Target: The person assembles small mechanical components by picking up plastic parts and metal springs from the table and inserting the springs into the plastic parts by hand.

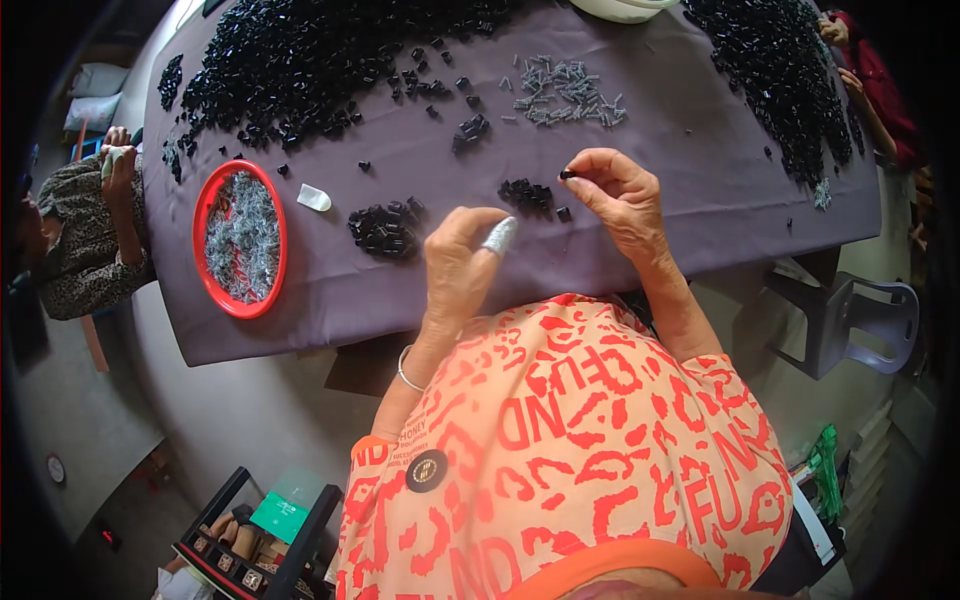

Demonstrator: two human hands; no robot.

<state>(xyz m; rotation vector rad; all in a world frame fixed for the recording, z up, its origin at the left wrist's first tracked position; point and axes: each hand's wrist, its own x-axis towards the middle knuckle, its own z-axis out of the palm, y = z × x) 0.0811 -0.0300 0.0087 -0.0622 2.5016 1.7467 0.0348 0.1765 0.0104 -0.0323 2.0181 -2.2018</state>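
My right hand (625,200) pinches a small black plastic piece (568,174) between thumb and fingertips, just above the table. My left hand (462,262) is held beside it, its fingers curled together and one digit wrapped in a silvery-white cover (499,235). Whatever the left fingers may hold is hidden. Below and between the hands lies a small pile of black pieces (524,195), with a single black piece (564,214) next to it. Another pile of black pieces (382,231) sits left of my left hand. Farther back, small grey spring-like parts (565,92) lie in a loose heap.
A red oval basket (282,235) of silvery tangled parts stands at the left, near a white cover-like piece (313,198). Large black heaps (290,70) spread across the back and right (775,80). People sit at both sides. A grey plastic chair (850,320) is at the right.
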